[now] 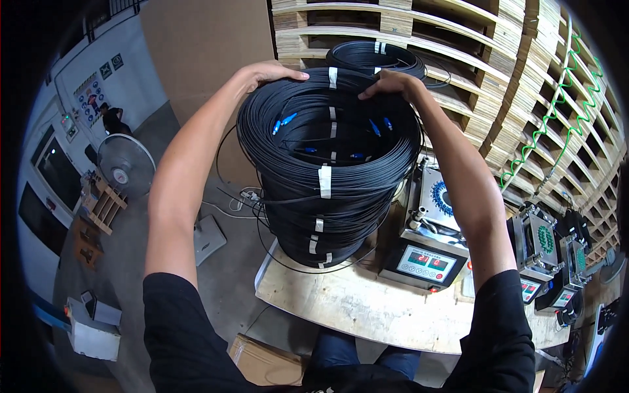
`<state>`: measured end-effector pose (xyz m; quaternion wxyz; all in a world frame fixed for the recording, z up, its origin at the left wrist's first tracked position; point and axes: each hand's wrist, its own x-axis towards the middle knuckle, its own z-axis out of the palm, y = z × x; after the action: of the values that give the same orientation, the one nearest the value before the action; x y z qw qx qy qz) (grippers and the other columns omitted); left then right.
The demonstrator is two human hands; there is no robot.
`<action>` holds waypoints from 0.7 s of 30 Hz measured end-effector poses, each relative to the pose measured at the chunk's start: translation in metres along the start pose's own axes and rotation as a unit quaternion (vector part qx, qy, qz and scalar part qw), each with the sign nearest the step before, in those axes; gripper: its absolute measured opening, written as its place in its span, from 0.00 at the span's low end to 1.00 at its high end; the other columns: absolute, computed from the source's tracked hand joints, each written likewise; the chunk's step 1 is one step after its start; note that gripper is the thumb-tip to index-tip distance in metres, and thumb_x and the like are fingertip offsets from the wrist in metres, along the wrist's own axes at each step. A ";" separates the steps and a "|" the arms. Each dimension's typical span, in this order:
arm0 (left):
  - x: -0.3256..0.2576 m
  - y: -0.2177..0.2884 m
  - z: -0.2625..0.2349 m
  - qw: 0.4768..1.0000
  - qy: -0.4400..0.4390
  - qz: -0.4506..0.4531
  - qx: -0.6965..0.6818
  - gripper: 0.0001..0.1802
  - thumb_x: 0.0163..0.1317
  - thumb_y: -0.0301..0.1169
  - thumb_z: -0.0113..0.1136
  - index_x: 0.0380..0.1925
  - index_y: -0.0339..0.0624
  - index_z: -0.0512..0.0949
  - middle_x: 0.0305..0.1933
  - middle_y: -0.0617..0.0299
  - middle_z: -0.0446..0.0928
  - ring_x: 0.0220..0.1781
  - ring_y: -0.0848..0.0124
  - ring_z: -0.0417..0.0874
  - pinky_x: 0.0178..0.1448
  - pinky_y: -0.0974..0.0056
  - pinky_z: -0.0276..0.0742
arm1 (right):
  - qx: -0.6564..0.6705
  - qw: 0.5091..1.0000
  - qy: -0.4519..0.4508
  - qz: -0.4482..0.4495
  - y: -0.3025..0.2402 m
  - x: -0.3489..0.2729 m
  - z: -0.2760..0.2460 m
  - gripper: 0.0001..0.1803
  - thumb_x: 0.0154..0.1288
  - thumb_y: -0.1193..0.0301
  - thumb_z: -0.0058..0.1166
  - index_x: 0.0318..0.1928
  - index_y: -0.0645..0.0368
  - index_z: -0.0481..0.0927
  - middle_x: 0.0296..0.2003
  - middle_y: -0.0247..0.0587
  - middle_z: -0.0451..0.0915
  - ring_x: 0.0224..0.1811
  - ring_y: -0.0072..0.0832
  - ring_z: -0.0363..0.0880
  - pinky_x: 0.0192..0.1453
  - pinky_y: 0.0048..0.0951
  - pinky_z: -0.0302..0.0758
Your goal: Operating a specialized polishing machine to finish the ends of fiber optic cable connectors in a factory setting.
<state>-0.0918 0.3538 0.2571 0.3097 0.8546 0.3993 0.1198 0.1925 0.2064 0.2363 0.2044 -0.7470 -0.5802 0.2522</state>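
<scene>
Before me rises a tall stack of black cable coils [318, 226], tied with white tape bands and standing at the left end of the wooden workbench. Blue connectors [375, 128] lie inside the hollow middle. My left hand [272, 72] grips the far left rim of the top coil of black cable [275, 154]; its thumb lies along the top and its other fingers are mostly hidden. My right hand [393, 85] holds the same coil at the far right, thumb over the inner edge. Behind the hands sits another black coil [367, 57].
To the right of the stack stands a machine [429, 259] with a lit display and a ring of blue parts on top. More such machines [540, 245] follow along the bench [347, 301]. Wooden pallets [458, 59] rise behind; a fan [124, 164] and a seated person are far left.
</scene>
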 end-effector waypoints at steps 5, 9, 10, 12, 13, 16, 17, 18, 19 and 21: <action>0.020 -0.010 -0.003 0.992 -0.076 0.096 0.035 0.42 0.61 0.63 0.62 0.63 0.41 0.77 0.61 0.43 0.78 0.63 0.53 0.80 0.63 0.53 0.79 | 0.029 1.000 -0.009 0.007 -0.006 -0.010 0.003 0.49 0.48 0.53 0.77 0.67 0.65 0.71 0.63 0.58 0.75 0.64 0.52 0.75 0.69 0.50 0.74; 0.030 -0.009 -0.003 0.980 -0.093 0.156 0.081 0.39 0.68 0.60 0.56 0.65 0.38 0.74 0.61 0.47 0.79 0.61 0.61 0.80 0.64 0.61 0.76 | -0.025 0.998 0.039 0.031 -0.016 -0.022 0.003 0.48 0.51 0.53 0.75 0.67 0.65 0.71 0.65 0.57 0.73 0.67 0.50 0.73 0.70 0.50 0.72; 0.033 -0.010 -0.002 0.980 -0.096 0.156 0.081 0.39 0.68 0.60 0.56 0.65 0.38 0.74 0.61 0.47 0.79 0.61 0.61 0.80 0.64 0.61 0.76 | -0.022 0.998 0.039 0.034 -0.017 -0.023 0.002 0.48 0.51 0.53 0.75 0.67 0.65 0.71 0.65 0.57 0.73 0.67 0.50 0.73 0.70 0.50 0.72; 0.039 -0.016 -0.006 0.978 -0.047 0.163 0.123 0.38 0.69 0.59 0.56 0.66 0.37 0.74 0.61 0.47 0.79 0.61 0.61 0.79 0.65 0.61 0.74 | -0.025 1.000 0.010 0.009 -0.021 -0.021 -0.001 0.48 0.51 0.52 0.75 0.67 0.65 0.71 0.65 0.56 0.73 0.66 0.48 0.74 0.70 0.47 0.72; 0.041 -0.020 -0.009 0.978 -0.048 0.161 0.125 0.38 0.69 0.59 0.56 0.66 0.37 0.74 0.61 0.47 0.79 0.61 0.61 0.79 0.65 0.61 0.74 | -0.023 1.000 0.010 0.008 -0.024 -0.020 -0.002 0.48 0.51 0.52 0.75 0.67 0.65 0.71 0.65 0.56 0.73 0.66 0.48 0.74 0.70 0.47 0.72; 0.042 -0.018 -0.004 0.981 -0.067 0.156 0.096 0.38 0.69 0.58 0.56 0.66 0.37 0.73 0.61 0.47 0.79 0.62 0.61 0.79 0.66 0.62 0.73 | -0.022 1.000 -0.015 0.006 -0.020 -0.017 -0.003 0.48 0.50 0.52 0.76 0.66 0.66 0.72 0.65 0.54 0.73 0.66 0.47 0.74 0.70 0.45 0.72; 0.042 -0.015 -0.005 0.980 -0.075 0.154 0.096 0.37 0.70 0.57 0.56 0.66 0.37 0.73 0.61 0.47 0.79 0.62 0.60 0.79 0.67 0.62 0.73 | -0.030 0.999 -0.013 0.011 -0.021 -0.014 -0.005 0.49 0.49 0.51 0.76 0.67 0.65 0.72 0.66 0.54 0.73 0.66 0.48 0.74 0.71 0.47 0.71; 0.041 -0.013 -0.007 0.980 -0.083 0.152 0.096 0.37 0.70 0.57 0.56 0.66 0.37 0.74 0.61 0.47 0.79 0.63 0.60 0.78 0.67 0.61 0.73 | -0.039 0.999 -0.011 0.015 -0.021 -0.012 -0.006 0.50 0.48 0.51 0.77 0.68 0.63 0.71 0.66 0.54 0.73 0.66 0.49 0.73 0.71 0.48 0.70; 0.040 -0.011 -0.007 0.980 -0.081 0.154 0.097 0.37 0.70 0.57 0.56 0.66 0.37 0.74 0.61 0.47 0.79 0.63 0.60 0.78 0.67 0.61 0.73 | -0.039 0.999 -0.008 0.014 -0.019 -0.011 -0.004 0.50 0.48 0.51 0.77 0.68 0.63 0.71 0.66 0.54 0.73 0.66 0.49 0.73 0.71 0.48 0.70; 0.038 -0.013 -0.008 0.982 -0.092 0.144 0.079 0.38 0.67 0.60 0.58 0.66 0.41 0.74 0.64 0.48 0.77 0.65 0.60 0.76 0.69 0.60 0.70 | -0.060 0.997 0.039 0.030 -0.019 -0.010 0.002 0.52 0.47 0.49 0.76 0.70 0.58 0.70 0.69 0.53 0.69 0.71 0.51 0.68 0.73 0.51 0.67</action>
<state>-0.0786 0.3929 0.2538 0.2563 0.9323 0.2497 0.0518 0.1751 0.2012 0.2478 0.1737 -0.7841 -0.5634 0.1938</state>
